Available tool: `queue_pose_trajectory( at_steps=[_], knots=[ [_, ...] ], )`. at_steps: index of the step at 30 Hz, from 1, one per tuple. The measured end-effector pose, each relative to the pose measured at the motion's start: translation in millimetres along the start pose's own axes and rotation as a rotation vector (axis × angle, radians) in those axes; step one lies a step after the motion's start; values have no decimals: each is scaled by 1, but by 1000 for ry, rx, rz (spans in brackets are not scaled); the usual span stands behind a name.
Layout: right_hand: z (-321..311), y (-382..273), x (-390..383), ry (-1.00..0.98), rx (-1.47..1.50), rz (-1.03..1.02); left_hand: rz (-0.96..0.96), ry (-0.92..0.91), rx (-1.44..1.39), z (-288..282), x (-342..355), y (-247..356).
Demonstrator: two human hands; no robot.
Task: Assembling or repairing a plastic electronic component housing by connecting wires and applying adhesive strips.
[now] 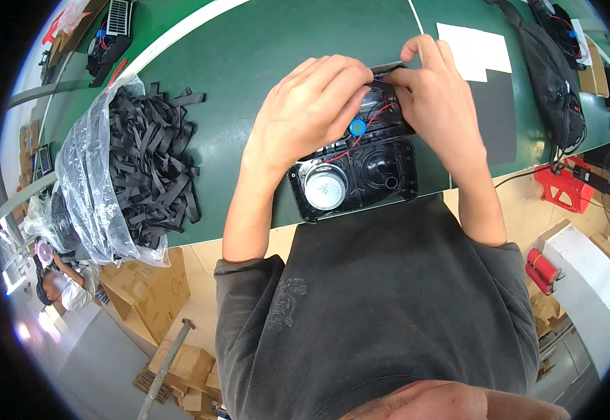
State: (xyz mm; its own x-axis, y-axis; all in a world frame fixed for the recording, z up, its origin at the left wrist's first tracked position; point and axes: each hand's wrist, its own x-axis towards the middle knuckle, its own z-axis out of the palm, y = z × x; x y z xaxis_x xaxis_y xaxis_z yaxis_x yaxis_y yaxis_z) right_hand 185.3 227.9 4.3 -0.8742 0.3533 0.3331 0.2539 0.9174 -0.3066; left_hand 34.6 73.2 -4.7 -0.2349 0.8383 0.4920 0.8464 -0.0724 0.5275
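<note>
An opened black plastic housing (pixel 406 187) lies on the green table, close to its near edge. Its lower half holds a round silver speaker (pixel 324 187). A small round blue part (pixel 357 127) and a thin red wire (pixel 348 152) show in the middle. My left hand (pixel 312 105) bends over the housing's far end with fingers closed at its edge. Opposite it, my right hand (pixel 436 98) pinches at the same far end, thumb and fingertips curled in. Whatever sits between the fingertips of either hand is hidden or too small to name.
Left of me, a clear plastic bag (pixel 84 178) spills black webbing straps (pixel 152 164). White paper (pixel 474 49) and a dark sheet (pixel 495 122) lie to the right, beside a black mesh bag (pixel 550 87). A similar device with a solar panel (pixel 118 17) stands far left. A person (pixel 74 288) is at the left.
</note>
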Motion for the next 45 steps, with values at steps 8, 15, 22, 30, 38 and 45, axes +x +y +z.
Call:
queue_pose_trajectory(
  at_steps=[8,15,22,30,38,45],
  knots=[
    [5,21,13,-247,-27,-127,52,-154,321,7,1,6],
    [-4,29,2,-280,212,-143,-72,-272,387,3,7,19],
    [-39,28,-8,-204,188,-176,-41,-353,410,-2,17,16],
    [-27,21,-31,-59,127,-247,22,-412,308,5,38,14],
    [-14,28,-29,-159,148,-161,-25,-459,309,-4,34,18],
    [-36,85,-40,-142,534,-79,41,-267,241,-11,20,30]
  ],
)
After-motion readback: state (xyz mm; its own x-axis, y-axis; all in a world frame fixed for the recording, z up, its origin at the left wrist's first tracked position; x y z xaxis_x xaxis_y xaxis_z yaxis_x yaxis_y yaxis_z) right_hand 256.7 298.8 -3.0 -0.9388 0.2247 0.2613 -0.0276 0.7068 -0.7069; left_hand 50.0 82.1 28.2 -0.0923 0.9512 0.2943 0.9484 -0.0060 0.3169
